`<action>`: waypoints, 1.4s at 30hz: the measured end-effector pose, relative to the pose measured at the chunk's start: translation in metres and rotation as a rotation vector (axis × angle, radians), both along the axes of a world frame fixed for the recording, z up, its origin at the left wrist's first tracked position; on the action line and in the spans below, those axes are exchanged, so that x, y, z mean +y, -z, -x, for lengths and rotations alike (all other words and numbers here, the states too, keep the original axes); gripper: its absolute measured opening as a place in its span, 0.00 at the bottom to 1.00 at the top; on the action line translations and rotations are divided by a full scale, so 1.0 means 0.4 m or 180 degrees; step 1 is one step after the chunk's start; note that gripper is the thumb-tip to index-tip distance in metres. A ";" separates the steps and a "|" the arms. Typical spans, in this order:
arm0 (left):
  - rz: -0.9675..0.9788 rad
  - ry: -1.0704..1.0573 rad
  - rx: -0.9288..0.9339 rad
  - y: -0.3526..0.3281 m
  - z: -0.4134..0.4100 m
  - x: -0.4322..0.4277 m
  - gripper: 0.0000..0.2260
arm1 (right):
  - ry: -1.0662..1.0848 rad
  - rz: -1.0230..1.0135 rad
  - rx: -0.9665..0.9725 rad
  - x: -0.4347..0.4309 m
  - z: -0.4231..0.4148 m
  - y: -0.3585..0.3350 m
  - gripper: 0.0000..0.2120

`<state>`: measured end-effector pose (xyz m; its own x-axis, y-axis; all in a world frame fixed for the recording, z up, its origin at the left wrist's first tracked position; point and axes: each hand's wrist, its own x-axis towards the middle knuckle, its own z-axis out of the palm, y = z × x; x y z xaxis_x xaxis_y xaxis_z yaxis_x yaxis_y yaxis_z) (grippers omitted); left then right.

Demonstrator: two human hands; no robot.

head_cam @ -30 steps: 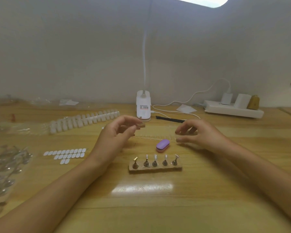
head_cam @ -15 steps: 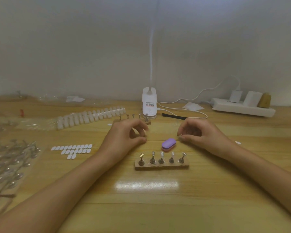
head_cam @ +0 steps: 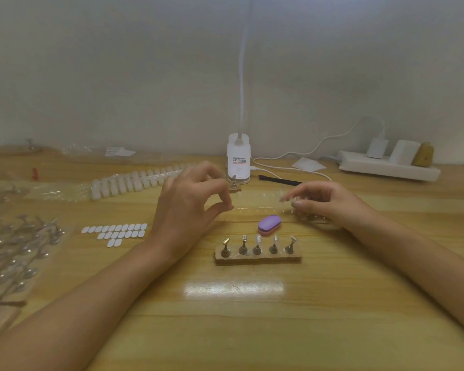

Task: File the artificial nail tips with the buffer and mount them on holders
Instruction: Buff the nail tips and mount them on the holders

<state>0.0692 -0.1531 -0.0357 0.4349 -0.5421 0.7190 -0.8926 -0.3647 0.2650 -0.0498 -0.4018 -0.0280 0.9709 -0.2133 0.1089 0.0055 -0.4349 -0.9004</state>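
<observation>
Evidently early: the left hand and right hand each pinch an end of a clear plastic strip of nail tips, just beyond the idle purple oval buffer — filing not begun. Whether the five metal holders on their wooden block, nearest, carry tips I cannot tell.

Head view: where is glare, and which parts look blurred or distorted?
Head view: white glare on the table near the holder block; the clear nail tip strip is faint; loose metal holders at the left edge are blurred, stretched.
</observation>
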 end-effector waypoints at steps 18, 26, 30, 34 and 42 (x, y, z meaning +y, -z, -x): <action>0.0851 0.0847 0.2617 -0.004 -0.019 0.010 0.08 | -0.0129 0.1976 -0.0619 0.038 0.014 -0.009 0.16; 0.0643 0.1347 0.2527 -0.007 0.009 -0.024 0.05 | -0.0425 0.1686 -0.0617 0.071 -0.003 0.000 0.08; 0.0485 0.1230 0.2680 0.007 0.007 -0.045 0.03 | -0.0486 0.1161 -0.0553 0.093 -0.014 0.001 0.10; 0.0303 0.1162 0.2577 0.013 0.005 -0.049 0.02 | -0.0523 -0.0005 -0.0429 0.104 -0.015 0.002 0.11; 0.0552 0.1157 0.2643 0.012 0.009 -0.051 0.03 | -0.0320 -0.0479 -0.0272 0.117 -0.011 0.011 0.11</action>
<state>0.0655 -0.1735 -0.0404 0.6717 -0.6600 0.3364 -0.4434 0.0054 0.8963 -0.0453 -0.3548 -0.0323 0.9768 -0.1357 0.1660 0.1212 -0.2890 -0.9496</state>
